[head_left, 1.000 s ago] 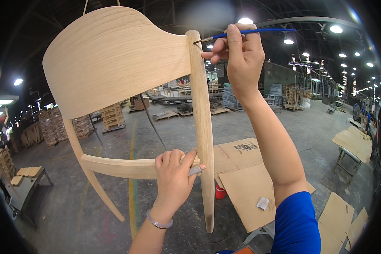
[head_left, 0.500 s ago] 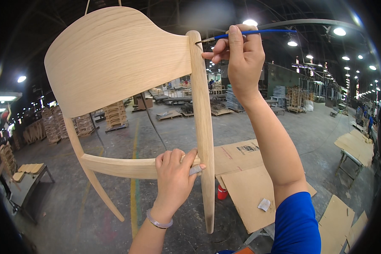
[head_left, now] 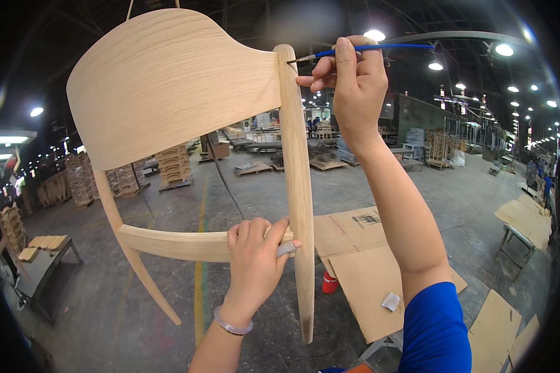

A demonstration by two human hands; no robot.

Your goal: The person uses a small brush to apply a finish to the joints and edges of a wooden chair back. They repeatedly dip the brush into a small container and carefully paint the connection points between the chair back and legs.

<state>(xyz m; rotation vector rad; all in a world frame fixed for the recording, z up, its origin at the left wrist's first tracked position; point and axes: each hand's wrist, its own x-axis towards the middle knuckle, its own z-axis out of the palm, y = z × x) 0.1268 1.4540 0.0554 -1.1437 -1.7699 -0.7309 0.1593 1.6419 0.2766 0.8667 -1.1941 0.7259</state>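
A pale wooden chair frame [head_left: 174, 93] hangs in front of me, with a broad curved backrest, two posts and a lower rail [head_left: 174, 244]. My left hand [head_left: 255, 258] is closed round the right end of that rail, close to the right post [head_left: 295, 155]. Grey wrapping covers part of one finger, and a bangle circles the wrist. Up at the top of the same post, my right hand [head_left: 359, 87] pinches a thin blue-handled paintbrush [head_left: 389, 46]. The dark brush tip touches the post beside the backrest joint.
Cardboard sheets [head_left: 354, 280] cover a table at lower right, with a crumpled white piece [head_left: 391, 302] on them and a red bucket [head_left: 330, 283] alongside. A bench [head_left: 40, 267] stands at left. Farther back are stacked wooden parts [head_left: 174, 168] and another table [head_left: 524, 221].
Both hands keep their places on the chair and brush. The background has shifted slightly in the picture as my view moved.
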